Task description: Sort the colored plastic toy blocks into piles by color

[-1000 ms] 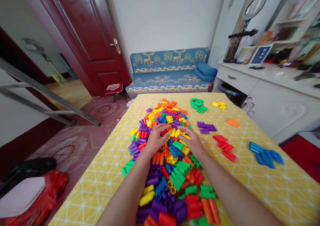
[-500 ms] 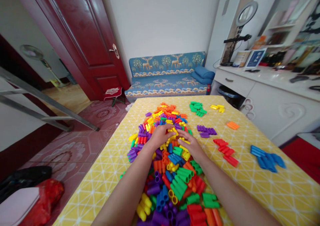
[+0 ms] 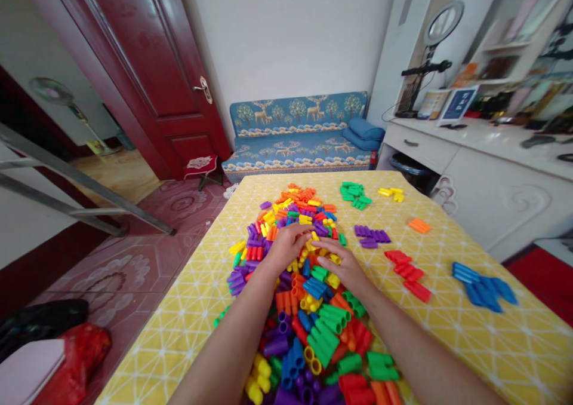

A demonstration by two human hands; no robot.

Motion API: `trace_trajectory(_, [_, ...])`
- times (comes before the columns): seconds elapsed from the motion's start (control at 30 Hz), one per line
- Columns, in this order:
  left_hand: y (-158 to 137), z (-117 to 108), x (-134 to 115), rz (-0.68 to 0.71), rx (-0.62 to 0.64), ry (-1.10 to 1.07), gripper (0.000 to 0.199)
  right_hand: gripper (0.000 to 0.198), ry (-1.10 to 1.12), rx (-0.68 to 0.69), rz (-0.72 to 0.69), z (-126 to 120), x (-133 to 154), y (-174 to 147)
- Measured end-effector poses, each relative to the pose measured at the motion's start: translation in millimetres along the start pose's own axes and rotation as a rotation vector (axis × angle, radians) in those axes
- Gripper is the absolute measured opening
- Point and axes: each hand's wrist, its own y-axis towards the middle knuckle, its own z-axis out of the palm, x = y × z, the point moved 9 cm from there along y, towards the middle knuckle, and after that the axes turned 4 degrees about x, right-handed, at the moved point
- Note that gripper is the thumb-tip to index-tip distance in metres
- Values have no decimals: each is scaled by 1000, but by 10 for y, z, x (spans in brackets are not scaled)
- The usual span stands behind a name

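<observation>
A small yellow piece (image 3: 314, 236) shows above the jumbled, multicoloured heap (image 3: 323, 338).

Dark red door (image 3: 152, 52) at left; pale wall (image 3: 290, 28) behind blue deer-patterned sofa (image 3: 295, 139); reddish tiled floor (image 3: 192, 214)

We can read no text; the white letters (image 3: 461, 99) on the blue card (image 3: 455, 114) are too blurred for us.
</observation>
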Motion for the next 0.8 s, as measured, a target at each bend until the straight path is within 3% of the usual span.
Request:
trace_trajectory(0.13, [-28,-15,26,2,-8,62,28,21,-137,-135,-100,-86,151,-78])
trace_trajectory(0.23, [-56,27,107,-39,55,93,25,18,-135,-294,-73,-360,146,-79])
trace_trajectory(0.3, [-74,63,160,-70,105,109,25,22,-81,-406,18,-714,8,9])
trace_trajectory(0.47, [-90,91,226,-105,128,137,28,27,-8,-722,338,-1885,-596,299])
trace_trajectory(0.57, [-93,105,246,-96,126,137,28,36,-26,-809,377,-2219,-775,336])
trace_trajectory(0.67, [-96,117,256,-82,125,141,28,40,-71,-708,311,-2008,-772,273])
trace_trajectory(0.8, [-98,121,269,-103,126,161,31,36,-78,-416,203,-1204,-640,125])
